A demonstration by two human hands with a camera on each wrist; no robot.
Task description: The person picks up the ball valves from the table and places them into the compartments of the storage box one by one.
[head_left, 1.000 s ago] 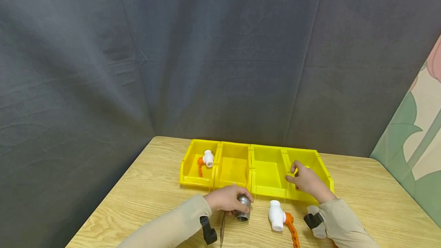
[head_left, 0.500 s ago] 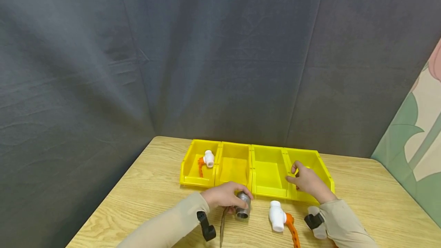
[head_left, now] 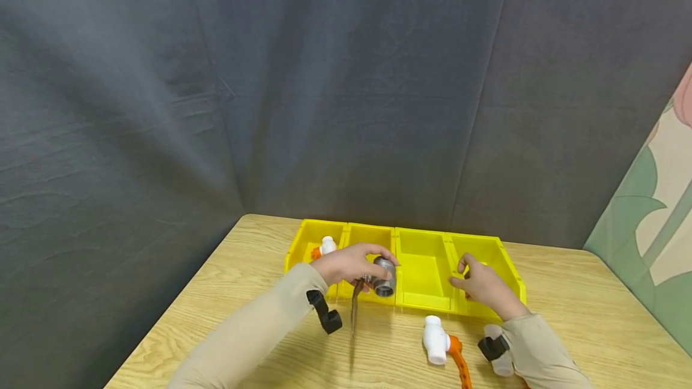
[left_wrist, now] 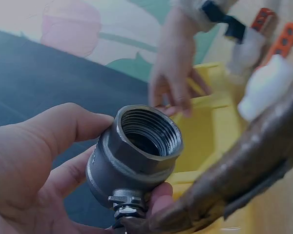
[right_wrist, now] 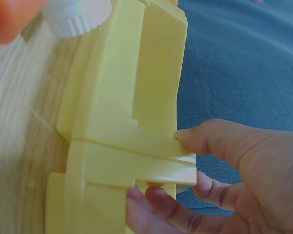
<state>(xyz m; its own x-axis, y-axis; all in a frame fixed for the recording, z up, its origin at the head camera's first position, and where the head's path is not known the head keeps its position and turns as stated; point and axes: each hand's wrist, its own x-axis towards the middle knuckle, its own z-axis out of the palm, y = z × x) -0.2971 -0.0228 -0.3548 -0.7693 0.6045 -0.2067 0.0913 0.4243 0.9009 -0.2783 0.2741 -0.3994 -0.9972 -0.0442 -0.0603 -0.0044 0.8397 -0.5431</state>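
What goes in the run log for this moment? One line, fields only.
left hand: grips metal valve over second bin | right hand: holds fourth bin rim | white valve: on table

The metal valve (head_left: 384,284) in the left grip (head_left: 346,264) is dull grey steel, its handle (head_left: 354,305) rusty brown. The four bins (head_left: 421,302) just beyond both grips are bright yellow all over. Near the right grip (head_left: 483,287), the plastic valve (head_left: 435,339) on the surface (head_left: 227,293) is white with an orange handle (head_left: 459,365); another white and orange valve (head_left: 324,247) lies in the bin past the left grip. The surface is pale yellow-tan with wood grain. Both sleeves (head_left: 259,335) are beige, with black wrist straps (head_left: 324,314). The backdrop (head_left: 324,89) is dark blue-grey cloth. Off to the right of the right grip, a wall panel (head_left: 649,227) shows green, cream and pink shapes.
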